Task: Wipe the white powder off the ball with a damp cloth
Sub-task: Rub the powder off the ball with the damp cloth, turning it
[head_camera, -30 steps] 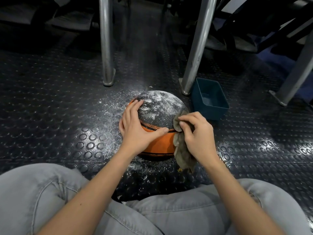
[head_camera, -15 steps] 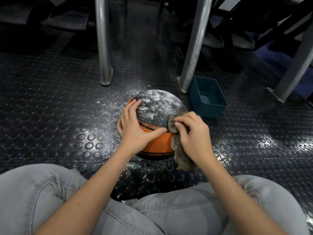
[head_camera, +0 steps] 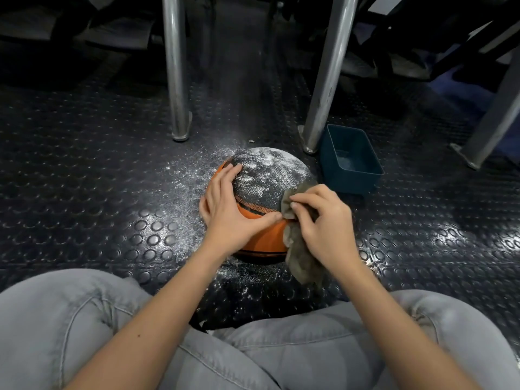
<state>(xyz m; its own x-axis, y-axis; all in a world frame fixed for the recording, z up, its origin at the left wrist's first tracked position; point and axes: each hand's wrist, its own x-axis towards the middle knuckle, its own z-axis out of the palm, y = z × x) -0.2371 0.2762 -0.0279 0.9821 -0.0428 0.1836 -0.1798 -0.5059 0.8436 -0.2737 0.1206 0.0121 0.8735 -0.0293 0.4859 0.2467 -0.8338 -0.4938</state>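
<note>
nearby blue tub (head_camera: 349, 180); left hand (head_camera: 226, 211) flat on ball (head_camera: 270, 175), right hand (head_camera: 323, 220) pinches cloth (head_camera: 301, 258)

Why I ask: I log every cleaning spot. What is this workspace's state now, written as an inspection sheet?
Surface: dark studded floor, white powder scattered around the ball.
Job's things: orange ball on the floor, its top still dusted white; grey cloth bunched against the ball's right side.
Clutter: open blue tub behind and right of the ball; contents cannot be told.
Hands: left hand rests flat on the ball's left side, fingers spread; right hand grips the cloth.
Cables: nothing seen.
Surroundings: metal legs standing behind the ball; the person's knees in grey jeans in front.
</note>
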